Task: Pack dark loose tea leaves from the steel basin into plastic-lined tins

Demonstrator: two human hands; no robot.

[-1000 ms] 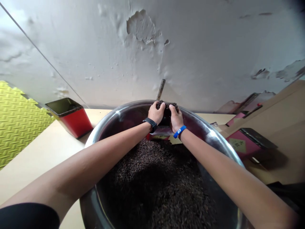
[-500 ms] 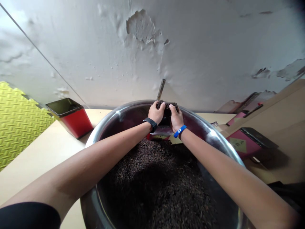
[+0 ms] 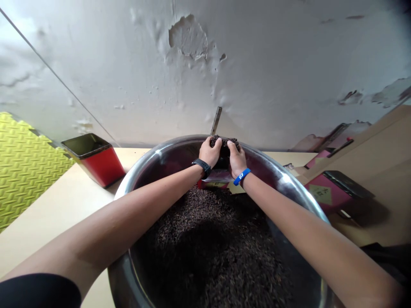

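My left hand point(image 3: 209, 153), with a black band on its wrist, is closed around a clump of dark loose tea leaves near the far side of a big steel basin point(image 3: 307, 193). Beside it my right hand point(image 3: 236, 159), wearing a blue wristband, also grips tea leaves. Dark leaf shows above the thumbs of both hands; most fingers are hidden. Under and just in front of the hands is a red tin point(image 3: 203, 184) with a yellow label, standing inside the basin and partly covered by my wrists. Loose tea leaves point(image 3: 208, 207) fill much of the basin's near part.
An open red tin point(image 3: 104, 164) stands on the pale table point(image 3: 41, 226) left of the basin. To the right is a red tin with a dark lid point(image 3: 330, 192), near a cardboard box point(image 3: 382, 171). A peeling wall point(image 3: 272, 85) rises behind. Yellow foam matting point(image 3: 25, 171) lies far left.
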